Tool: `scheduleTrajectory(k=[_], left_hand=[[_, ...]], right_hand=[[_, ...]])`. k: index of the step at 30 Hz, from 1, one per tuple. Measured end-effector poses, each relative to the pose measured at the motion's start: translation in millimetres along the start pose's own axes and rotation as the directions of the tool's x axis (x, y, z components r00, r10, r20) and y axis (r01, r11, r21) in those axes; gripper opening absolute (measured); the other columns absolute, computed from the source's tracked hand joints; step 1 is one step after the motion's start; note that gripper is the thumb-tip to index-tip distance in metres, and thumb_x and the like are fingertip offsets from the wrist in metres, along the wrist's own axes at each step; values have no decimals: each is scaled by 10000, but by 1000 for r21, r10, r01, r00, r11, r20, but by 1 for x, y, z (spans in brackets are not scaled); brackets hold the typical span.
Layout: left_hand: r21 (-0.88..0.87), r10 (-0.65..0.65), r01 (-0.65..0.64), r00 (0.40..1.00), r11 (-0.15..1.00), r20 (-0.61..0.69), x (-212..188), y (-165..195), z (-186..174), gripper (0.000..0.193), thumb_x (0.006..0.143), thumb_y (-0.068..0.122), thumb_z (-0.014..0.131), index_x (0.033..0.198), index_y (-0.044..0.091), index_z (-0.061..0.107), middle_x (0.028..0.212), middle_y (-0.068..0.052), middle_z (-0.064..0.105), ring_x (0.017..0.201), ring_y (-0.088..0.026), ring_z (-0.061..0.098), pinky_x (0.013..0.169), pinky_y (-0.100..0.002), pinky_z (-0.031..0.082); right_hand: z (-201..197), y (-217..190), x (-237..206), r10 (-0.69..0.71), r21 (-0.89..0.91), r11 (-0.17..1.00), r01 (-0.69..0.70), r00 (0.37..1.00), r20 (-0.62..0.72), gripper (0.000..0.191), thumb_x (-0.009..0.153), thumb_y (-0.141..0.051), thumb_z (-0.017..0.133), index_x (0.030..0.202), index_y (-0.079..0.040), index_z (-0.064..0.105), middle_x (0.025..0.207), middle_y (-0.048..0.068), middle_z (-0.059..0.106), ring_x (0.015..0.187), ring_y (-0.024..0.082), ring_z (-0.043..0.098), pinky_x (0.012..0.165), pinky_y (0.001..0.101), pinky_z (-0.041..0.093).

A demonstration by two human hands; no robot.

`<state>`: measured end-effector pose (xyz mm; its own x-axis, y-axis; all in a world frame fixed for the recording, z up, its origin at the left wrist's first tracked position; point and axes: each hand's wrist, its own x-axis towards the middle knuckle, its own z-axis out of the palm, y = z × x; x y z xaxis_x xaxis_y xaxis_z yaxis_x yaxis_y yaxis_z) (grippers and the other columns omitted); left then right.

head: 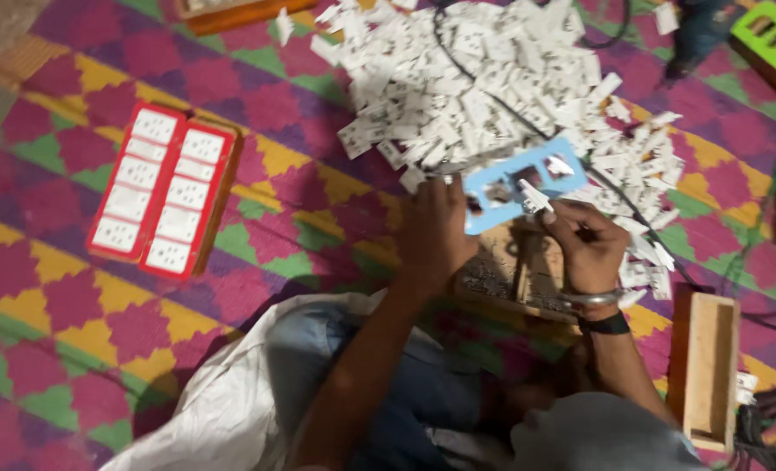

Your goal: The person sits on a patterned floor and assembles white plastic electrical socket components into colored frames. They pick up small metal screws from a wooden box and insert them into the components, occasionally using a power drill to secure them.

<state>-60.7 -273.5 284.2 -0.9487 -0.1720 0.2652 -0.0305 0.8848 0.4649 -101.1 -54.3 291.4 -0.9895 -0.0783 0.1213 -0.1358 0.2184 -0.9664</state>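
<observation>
Head view, steeply down, close

the floor is covered by a woven mat (48, 288) patterned in magenta, yellow and green stepped diamonds running in diagonal bands. the light is dim and warm, brighter toward the top middle and falling off to shadow at the right edge and bottom corners. no walls, windows or furniture show; the mat fills the whole view.
</observation>
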Motion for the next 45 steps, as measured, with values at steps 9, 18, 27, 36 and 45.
scheduleTrajectory(k=[9,18,27,36,45], left_hand=[[-154,165,-197,966,968,-199,18,7,-13,808,620,174,859,1330,-22,527,1109,-134,535,1069,-328,539,990,-462,426],[-177,193,-227,962,958,-192,42,21,-24,822,551,93,793,1331,-24,561,1069,-120,550,1020,-311,538,957,-438,426],[-206,223,-270,948,941,-226,56,19,-16,785,650,166,849,1350,-11,542,1100,-124,547,1033,-310,536,961,-446,436],[-210,103,-139,979,968,-174,74,19,-48,823,676,270,886,1361,4,514,1148,-140,551,1100,-338,550,986,-491,426],[-185,123,-159,973,970,-194,71,34,-39,720,707,279,842,1313,11,559,1110,-138,566,1087,-364,559,949,-517,433]], right_hand=[[45,-45,1,-450,-480,675,560,828,334,121,894,-24,779,1014,-19,763,1080,97,717,936,252,702,822,356,564],[43,-76,20,-437,-528,659,536,844,311,279,875,-55,760,1151,-25,737,1047,121,662,961,317,635,846,418,526],[38,-76,37,-440,-528,610,591,807,395,379,828,-6,717,1198,-66,773,1064,112,676,930,301,626,822,398,520],[-15,-23,27,-4,-731,628,269,940,342,397,858,-155,724,1249,-106,675,997,155,732,803,340,716,668,453,572],[5,43,7,101,-749,467,471,813,574,345,850,-275,657,1186,-192,658,1073,141,733,773,392,723,622,505,582]])
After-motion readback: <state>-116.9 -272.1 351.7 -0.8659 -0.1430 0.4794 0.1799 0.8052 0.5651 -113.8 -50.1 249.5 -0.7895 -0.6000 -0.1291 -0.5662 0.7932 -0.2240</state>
